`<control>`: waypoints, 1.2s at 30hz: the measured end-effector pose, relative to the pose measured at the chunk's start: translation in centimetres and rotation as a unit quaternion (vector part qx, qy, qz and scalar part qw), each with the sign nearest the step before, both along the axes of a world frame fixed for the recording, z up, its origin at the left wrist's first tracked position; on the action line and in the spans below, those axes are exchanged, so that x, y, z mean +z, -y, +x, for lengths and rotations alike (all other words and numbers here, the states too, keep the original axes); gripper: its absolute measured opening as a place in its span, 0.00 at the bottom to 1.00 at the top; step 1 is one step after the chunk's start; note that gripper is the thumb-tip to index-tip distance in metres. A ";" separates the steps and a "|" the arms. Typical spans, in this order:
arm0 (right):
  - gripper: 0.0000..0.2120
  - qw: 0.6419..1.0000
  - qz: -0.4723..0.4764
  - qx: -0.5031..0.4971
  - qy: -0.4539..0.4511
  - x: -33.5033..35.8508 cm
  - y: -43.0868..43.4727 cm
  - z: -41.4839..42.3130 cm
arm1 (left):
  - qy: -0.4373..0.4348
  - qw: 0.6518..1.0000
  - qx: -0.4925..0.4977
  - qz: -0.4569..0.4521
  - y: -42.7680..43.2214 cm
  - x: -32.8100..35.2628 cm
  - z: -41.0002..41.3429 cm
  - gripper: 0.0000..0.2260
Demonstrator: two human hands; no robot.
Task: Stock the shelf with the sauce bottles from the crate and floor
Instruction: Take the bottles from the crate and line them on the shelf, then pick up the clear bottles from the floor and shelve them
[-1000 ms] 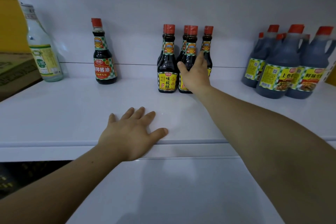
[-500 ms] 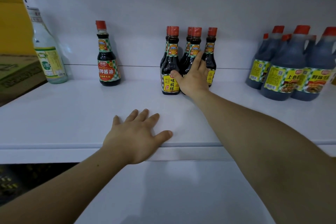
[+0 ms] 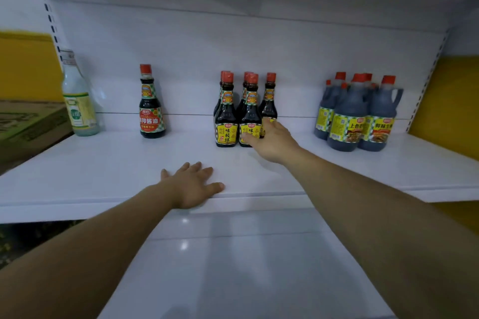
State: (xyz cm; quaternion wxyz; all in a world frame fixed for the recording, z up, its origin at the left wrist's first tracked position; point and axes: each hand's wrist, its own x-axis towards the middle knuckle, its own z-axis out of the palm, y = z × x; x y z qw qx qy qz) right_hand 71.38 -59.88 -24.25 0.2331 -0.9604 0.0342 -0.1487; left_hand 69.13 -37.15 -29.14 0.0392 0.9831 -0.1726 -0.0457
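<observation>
Several small dark sauce bottles (image 3: pixel 226 122) with red caps and yellow labels stand bunched at the back middle of the white shelf (image 3: pixel 103 163). My right hand (image 3: pixel 274 142) reaches to the front right bottle (image 3: pixel 252 111) of the bunch; thumb and fingertips touch its lower label, fingers loosely extended. My left hand (image 3: pixel 191 185) lies flat, fingers spread, on the shelf's front edge. A single sauce bottle with a red label (image 3: pixel 151 111) stands apart to the left.
A clear bottle with a pale green label (image 3: pixel 79 101) stands at the far left, beside a cardboard box (image 3: pixel 28 124). Several large dark jugs (image 3: pixel 355 116) crowd the right back. A lower white shelf (image 3: pixel 233 267) juts out below.
My right hand has slid down from the bottle's neck and shoulder to its base and drawn back a little. The left hand stays flat on the shelf edge.
</observation>
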 end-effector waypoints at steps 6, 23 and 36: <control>0.41 0.999 -0.041 0.018 -0.021 2.4 0.3 -7.1 | 0.021 1.000 -0.019 0.014 -0.6 3.4 -4.2 0.36; 0.42 0.984 -0.042 0.172 -0.014 7.3 -13.2 -15.5 | 0.038 0.994 0.086 -0.052 -11.5 8.5 -17.8 0.35; 0.42 0.947 -0.092 0.307 -0.028 6.0 -26.4 -16.1 | 0.010 0.977 0.200 -0.067 -22.0 7.0 -22.8 0.36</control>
